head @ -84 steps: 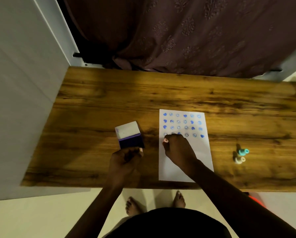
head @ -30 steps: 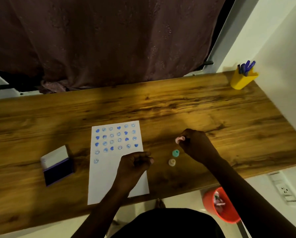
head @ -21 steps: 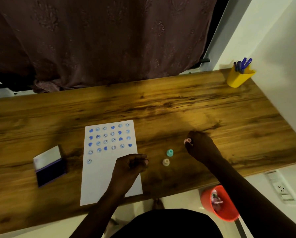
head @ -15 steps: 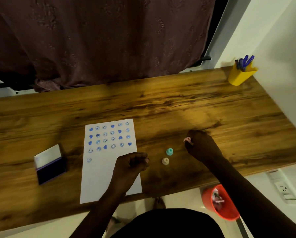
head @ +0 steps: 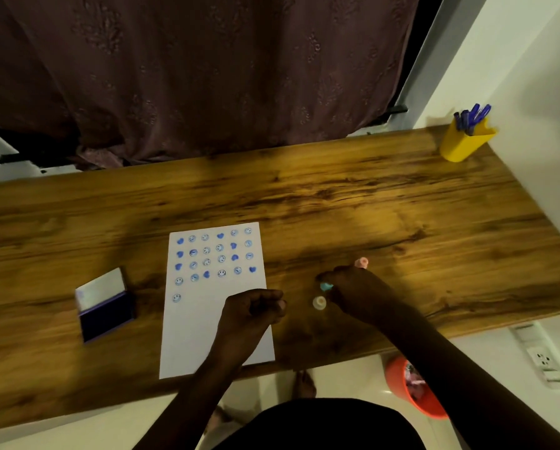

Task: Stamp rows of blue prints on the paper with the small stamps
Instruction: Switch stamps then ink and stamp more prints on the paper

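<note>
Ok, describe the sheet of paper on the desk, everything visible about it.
The paper is a plain white sheet lying flat on the wooden desk, long side running away from the person, its near edge close to the desk's front edge. Its far part carries four rows of six blue prints, hearts and round faces mixed, and one lone face starts a fifth row at the left. The near half is blank. The left hand, loosely closed, is over its right edge. The open ink pad sits apart to its left.
</note>
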The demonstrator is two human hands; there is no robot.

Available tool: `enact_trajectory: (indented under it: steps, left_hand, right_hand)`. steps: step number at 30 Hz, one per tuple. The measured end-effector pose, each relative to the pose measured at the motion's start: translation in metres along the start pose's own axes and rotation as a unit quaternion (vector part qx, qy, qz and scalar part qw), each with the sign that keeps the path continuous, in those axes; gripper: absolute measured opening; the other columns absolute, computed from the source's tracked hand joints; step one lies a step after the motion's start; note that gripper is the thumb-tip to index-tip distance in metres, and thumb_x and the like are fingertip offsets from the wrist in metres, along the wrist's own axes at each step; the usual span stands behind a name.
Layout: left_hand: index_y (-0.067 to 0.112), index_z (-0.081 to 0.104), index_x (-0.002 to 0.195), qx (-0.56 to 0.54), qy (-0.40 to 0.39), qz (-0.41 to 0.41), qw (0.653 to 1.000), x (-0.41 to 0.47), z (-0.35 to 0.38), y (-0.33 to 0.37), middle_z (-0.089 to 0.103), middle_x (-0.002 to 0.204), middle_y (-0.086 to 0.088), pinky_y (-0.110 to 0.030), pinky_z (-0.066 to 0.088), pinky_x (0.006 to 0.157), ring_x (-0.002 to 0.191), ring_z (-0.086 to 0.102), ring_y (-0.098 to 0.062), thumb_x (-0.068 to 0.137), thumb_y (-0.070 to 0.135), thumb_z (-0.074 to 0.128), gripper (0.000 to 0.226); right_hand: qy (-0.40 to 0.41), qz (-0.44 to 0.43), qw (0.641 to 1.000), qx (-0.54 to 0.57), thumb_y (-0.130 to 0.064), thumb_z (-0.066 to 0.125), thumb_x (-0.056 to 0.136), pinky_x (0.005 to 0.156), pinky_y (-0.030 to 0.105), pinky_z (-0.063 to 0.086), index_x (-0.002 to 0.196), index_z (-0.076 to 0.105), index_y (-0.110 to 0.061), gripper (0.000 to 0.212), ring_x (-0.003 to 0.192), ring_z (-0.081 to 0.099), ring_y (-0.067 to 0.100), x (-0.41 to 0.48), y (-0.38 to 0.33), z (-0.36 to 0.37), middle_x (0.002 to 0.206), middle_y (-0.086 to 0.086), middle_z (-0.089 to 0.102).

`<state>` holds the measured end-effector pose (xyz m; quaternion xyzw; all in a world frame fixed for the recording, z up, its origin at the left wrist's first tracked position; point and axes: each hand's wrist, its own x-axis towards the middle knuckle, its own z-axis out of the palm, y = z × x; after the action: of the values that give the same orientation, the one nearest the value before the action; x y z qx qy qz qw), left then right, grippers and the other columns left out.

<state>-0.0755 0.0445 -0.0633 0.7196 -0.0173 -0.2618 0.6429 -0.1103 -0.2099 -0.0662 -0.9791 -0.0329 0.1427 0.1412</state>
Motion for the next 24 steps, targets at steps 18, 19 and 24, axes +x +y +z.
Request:
enact_trajectory:
  steps: [18, 19, 24]
  left_hand:
    - [0.041, 0.076, 0.116, -0.102, 0.042, 0.071, 0.991, -0.012, -0.053, 0.028, 0.08, 0.117, 0.009, -0.036, 0.064, 0.086, 0.106, 0.077, -0.022, 0.09, 0.008, 0.076, 0.041]
    - [0.038, 0.076, 0.117, -0.115, 0.047, 0.076, 0.989, -0.014, -0.058, 0.028, 0.079, 0.118, 0.009, -0.039, 0.065, 0.086, 0.107, 0.076, -0.023, 0.09, 0.004, 0.075, 0.043]
    - [0.031, 0.073, 0.119, -0.128, 0.074, 0.079, 0.986, -0.029, -0.094, 0.021, 0.08, 0.116, 0.004, -0.031, 0.064, 0.075, 0.1, 0.079, -0.026, 0.086, 0.012, 0.076, 0.038]
  right_hand:
    - [0.045, 0.062, 0.84, 0.538, -0.027, 0.07, 0.093, 0.063, 0.017, 0.055, 0.098, 0.073, -0.014, 0.014, 0.071, 0.072, 0.006, 0.029, -0.128, -0.035, 0.083, -0.001, 0.079]
    - [0.035, 0.058, 0.835, 0.545, -0.027, 0.069, 0.094, 0.065, 0.018, 0.056, 0.1, 0.073, -0.015, 0.014, 0.072, 0.072, 0.007, 0.031, -0.135, -0.031, 0.085, 0.0, 0.079]
    - [0.008, 0.022, 0.836, 0.548, -0.026, 0.071, 0.092, 0.076, 0.029, 0.061, 0.104, 0.074, -0.018, 0.014, 0.085, 0.073, 0.017, 0.043, -0.164, -0.017, 0.095, 0.001, 0.077]
